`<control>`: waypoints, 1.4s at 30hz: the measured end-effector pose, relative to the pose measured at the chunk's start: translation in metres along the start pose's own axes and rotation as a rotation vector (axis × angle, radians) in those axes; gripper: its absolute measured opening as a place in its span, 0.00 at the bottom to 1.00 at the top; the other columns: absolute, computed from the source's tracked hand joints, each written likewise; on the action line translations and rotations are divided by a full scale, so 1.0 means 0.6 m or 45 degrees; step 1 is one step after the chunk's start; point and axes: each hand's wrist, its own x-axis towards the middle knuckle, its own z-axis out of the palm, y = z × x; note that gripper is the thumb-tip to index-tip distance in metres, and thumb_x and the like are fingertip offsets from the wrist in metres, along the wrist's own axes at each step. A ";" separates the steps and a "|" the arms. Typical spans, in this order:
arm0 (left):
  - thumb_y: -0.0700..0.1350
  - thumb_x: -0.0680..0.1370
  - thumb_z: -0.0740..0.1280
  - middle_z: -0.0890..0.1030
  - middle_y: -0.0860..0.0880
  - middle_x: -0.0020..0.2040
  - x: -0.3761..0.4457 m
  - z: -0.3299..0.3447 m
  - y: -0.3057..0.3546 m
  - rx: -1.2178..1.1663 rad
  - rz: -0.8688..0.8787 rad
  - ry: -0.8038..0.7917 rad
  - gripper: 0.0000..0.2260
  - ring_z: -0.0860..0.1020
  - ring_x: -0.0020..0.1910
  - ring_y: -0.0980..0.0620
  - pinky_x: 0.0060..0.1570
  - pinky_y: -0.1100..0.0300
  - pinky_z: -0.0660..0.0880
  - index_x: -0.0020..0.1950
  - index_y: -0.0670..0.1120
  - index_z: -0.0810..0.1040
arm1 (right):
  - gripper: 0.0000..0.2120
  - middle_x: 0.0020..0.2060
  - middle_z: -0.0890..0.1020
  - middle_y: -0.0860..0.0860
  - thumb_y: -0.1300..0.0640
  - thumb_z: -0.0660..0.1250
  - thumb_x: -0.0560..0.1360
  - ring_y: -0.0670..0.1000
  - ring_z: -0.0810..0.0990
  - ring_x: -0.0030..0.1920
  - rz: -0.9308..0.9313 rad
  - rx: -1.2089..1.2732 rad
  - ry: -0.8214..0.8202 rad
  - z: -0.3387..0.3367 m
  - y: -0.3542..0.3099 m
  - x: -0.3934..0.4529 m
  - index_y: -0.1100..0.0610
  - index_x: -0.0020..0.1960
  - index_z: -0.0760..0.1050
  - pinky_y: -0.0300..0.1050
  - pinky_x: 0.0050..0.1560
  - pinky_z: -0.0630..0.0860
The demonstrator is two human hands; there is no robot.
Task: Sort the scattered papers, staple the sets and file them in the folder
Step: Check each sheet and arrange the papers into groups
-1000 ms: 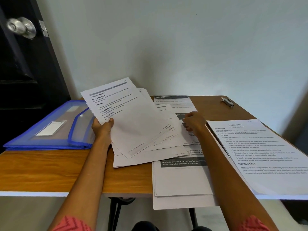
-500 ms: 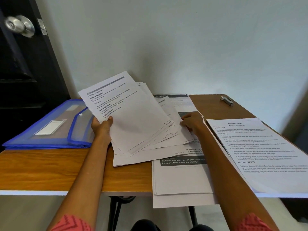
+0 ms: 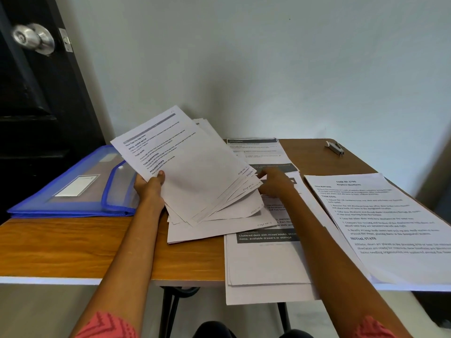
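Observation:
My left hand (image 3: pixel 150 189) grips a fanned stack of printed papers (image 3: pixel 192 167) by its left edge, tilted up off the wooden table (image 3: pixel 73 245). My right hand (image 3: pixel 274 181) reaches to the fan's right edge, fingers at the page corners; whether it pinches a sheet is hidden. More sheets (image 3: pixel 263 262) lie flat under the fan and hang over the front edge. A separate pile (image 3: pixel 380 225) lies at the right. A blue translucent folder (image 3: pixel 80 184) lies at the left. A small silver stapler (image 3: pixel 335 148) sits at the far right corner.
A black door with a metal knob (image 3: pixel 34 39) stands at the left behind the folder. A pale wall backs the table. Bare wood shows at the front left and between the far sheets and the stapler.
My left hand has lifted and tilted the fanned stack a little higher. My right hand has slid left from the flat sheets to the fan's right edge.

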 end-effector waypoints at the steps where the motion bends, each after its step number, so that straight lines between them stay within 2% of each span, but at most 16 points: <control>1: 0.30 0.75 0.65 0.75 0.43 0.63 0.000 0.000 0.000 0.009 0.006 0.001 0.21 0.74 0.62 0.47 0.60 0.55 0.73 0.67 0.41 0.71 | 0.20 0.57 0.78 0.55 0.57 0.73 0.70 0.55 0.77 0.55 -0.014 0.034 -0.007 0.002 -0.004 -0.001 0.57 0.61 0.74 0.50 0.56 0.74; 4: 0.30 0.75 0.65 0.76 0.44 0.63 0.003 0.000 -0.002 0.031 0.013 -0.003 0.21 0.74 0.62 0.48 0.60 0.56 0.73 0.67 0.41 0.71 | 0.17 0.56 0.79 0.57 0.61 0.71 0.71 0.56 0.77 0.55 0.003 0.091 -0.018 0.003 -0.011 -0.006 0.60 0.59 0.76 0.48 0.55 0.74; 7: 0.31 0.75 0.65 0.76 0.44 0.63 0.005 -0.002 -0.003 0.043 0.000 0.002 0.21 0.75 0.62 0.47 0.61 0.54 0.73 0.67 0.42 0.71 | 0.18 0.56 0.79 0.56 0.58 0.72 0.71 0.55 0.77 0.55 0.064 0.025 0.020 -0.001 -0.010 -0.009 0.59 0.60 0.75 0.48 0.55 0.73; 9: 0.31 0.75 0.65 0.76 0.44 0.63 0.005 -0.002 -0.002 0.038 0.004 0.004 0.21 0.75 0.62 0.47 0.60 0.55 0.73 0.67 0.42 0.71 | 0.21 0.56 0.79 0.55 0.56 0.73 0.69 0.54 0.77 0.56 0.026 -0.035 -0.037 -0.001 -0.014 -0.011 0.57 0.61 0.74 0.48 0.56 0.73; 13: 0.31 0.75 0.65 0.76 0.44 0.63 0.001 -0.001 0.000 0.033 0.012 0.018 0.21 0.75 0.61 0.48 0.60 0.56 0.73 0.68 0.42 0.71 | 0.26 0.59 0.77 0.55 0.58 0.74 0.68 0.56 0.75 0.59 -0.069 -0.037 -0.179 0.007 -0.028 -0.011 0.57 0.64 0.70 0.51 0.59 0.73; 17: 0.31 0.75 0.65 0.76 0.44 0.62 0.003 -0.003 -0.001 0.053 0.008 0.028 0.20 0.75 0.61 0.48 0.59 0.57 0.73 0.67 0.42 0.72 | 0.26 0.61 0.75 0.55 0.59 0.72 0.70 0.56 0.74 0.61 0.009 -0.024 -0.067 0.001 -0.022 -0.012 0.58 0.65 0.69 0.50 0.60 0.72; 20: 0.32 0.75 0.66 0.76 0.44 0.62 0.005 -0.003 0.000 0.055 -0.001 0.024 0.20 0.75 0.61 0.47 0.61 0.54 0.73 0.66 0.43 0.72 | 0.22 0.59 0.77 0.56 0.58 0.72 0.70 0.57 0.76 0.59 0.077 0.033 0.108 -0.001 -0.009 -0.011 0.59 0.62 0.72 0.49 0.56 0.73; 23: 0.32 0.75 0.66 0.76 0.44 0.62 0.003 -0.002 0.000 0.056 -0.011 0.016 0.20 0.75 0.61 0.47 0.62 0.51 0.73 0.66 0.43 0.72 | 0.15 0.54 0.81 0.57 0.58 0.67 0.75 0.57 0.79 0.53 0.085 0.038 0.298 -0.008 0.000 -0.006 0.61 0.60 0.76 0.46 0.50 0.74; 25: 0.32 0.75 0.65 0.76 0.44 0.62 0.001 -0.003 0.002 0.058 -0.011 0.021 0.20 0.75 0.61 0.47 0.62 0.50 0.73 0.66 0.43 0.72 | 0.12 0.51 0.82 0.57 0.59 0.61 0.78 0.57 0.80 0.51 0.085 0.033 0.528 -0.017 0.003 -0.002 0.61 0.58 0.78 0.45 0.47 0.73; 27: 0.32 0.75 0.65 0.76 0.44 0.63 -0.001 -0.002 0.004 0.041 -0.014 0.022 0.20 0.74 0.61 0.47 0.62 0.51 0.73 0.66 0.43 0.71 | 0.12 0.49 0.82 0.58 0.62 0.58 0.79 0.59 0.79 0.49 0.112 0.103 0.808 -0.030 0.008 -0.001 0.61 0.56 0.78 0.43 0.42 0.69; 29: 0.32 0.75 0.65 0.76 0.44 0.63 -0.003 -0.001 0.007 0.026 -0.011 0.017 0.20 0.74 0.61 0.48 0.61 0.53 0.73 0.66 0.43 0.71 | 0.12 0.46 0.81 0.58 0.65 0.56 0.78 0.58 0.78 0.46 0.098 0.254 1.086 -0.049 0.014 0.000 0.63 0.55 0.78 0.41 0.39 0.63; 31: 0.33 0.76 0.65 0.76 0.45 0.62 -0.006 0.001 0.008 0.005 -0.005 0.003 0.20 0.74 0.60 0.48 0.60 0.54 0.73 0.66 0.43 0.71 | 0.12 0.43 0.79 0.58 0.67 0.55 0.78 0.54 0.74 0.42 0.019 0.484 1.312 -0.065 0.015 0.001 0.65 0.53 0.77 0.35 0.38 0.60; 34: 0.33 0.76 0.65 0.75 0.45 0.62 -0.006 0.000 0.010 -0.050 0.000 -0.034 0.20 0.74 0.60 0.49 0.59 0.56 0.73 0.67 0.42 0.70 | 0.11 0.42 0.79 0.61 0.69 0.54 0.77 0.50 0.71 0.42 -0.046 0.780 1.478 -0.067 0.017 0.007 0.67 0.49 0.75 0.32 0.38 0.62; 38: 0.32 0.75 0.66 0.76 0.44 0.63 0.004 -0.005 0.009 -0.126 -0.049 -0.083 0.21 0.74 0.62 0.47 0.63 0.48 0.72 0.67 0.44 0.72 | 0.10 0.38 0.73 0.55 0.68 0.54 0.78 0.51 0.71 0.43 0.114 1.036 1.385 -0.066 0.019 0.010 0.65 0.46 0.74 0.33 0.39 0.64; 40: 0.32 0.75 0.66 0.76 0.43 0.63 0.005 -0.005 0.009 -0.156 -0.059 -0.099 0.21 0.74 0.62 0.46 0.63 0.47 0.72 0.67 0.44 0.72 | 0.10 0.33 0.72 0.50 0.66 0.55 0.79 0.51 0.71 0.42 0.187 1.120 1.202 -0.065 0.021 0.013 0.62 0.42 0.73 0.33 0.35 0.65; 42: 0.31 0.75 0.65 0.75 0.43 0.64 0.005 -0.004 0.008 -0.163 -0.056 -0.108 0.21 0.74 0.63 0.46 0.63 0.47 0.72 0.67 0.44 0.72 | 0.10 0.35 0.73 0.51 0.65 0.56 0.78 0.52 0.72 0.43 0.220 1.090 0.941 -0.053 0.019 0.018 0.60 0.45 0.75 0.39 0.40 0.69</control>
